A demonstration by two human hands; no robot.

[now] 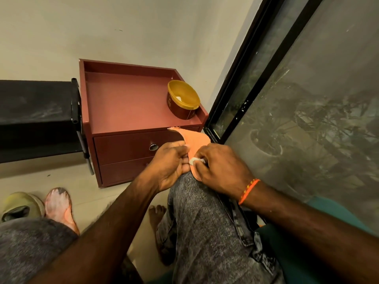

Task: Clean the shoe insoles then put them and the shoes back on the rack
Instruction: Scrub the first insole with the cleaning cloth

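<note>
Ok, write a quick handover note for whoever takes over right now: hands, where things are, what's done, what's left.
Left hand grips the orange insole propped on the raised knee.
Right hand pinches a white wipe against that insole.
Second insole lies on the floor, still grimy, beside an olive shoe.
Yellow tub sits open on the red cabinet; black rack to its left.
Done: wiping of the first insole under way.
Left: finish it, clean the second, return everything to the rack.

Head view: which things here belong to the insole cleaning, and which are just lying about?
In the job:
orange insole, held on the knee by the left hand
white wad, pinched by the right hand
second insole, on the floor
shoe beside it

Lying about:
yellow tub on the red cabinet
black rack, not in use yet
</note>
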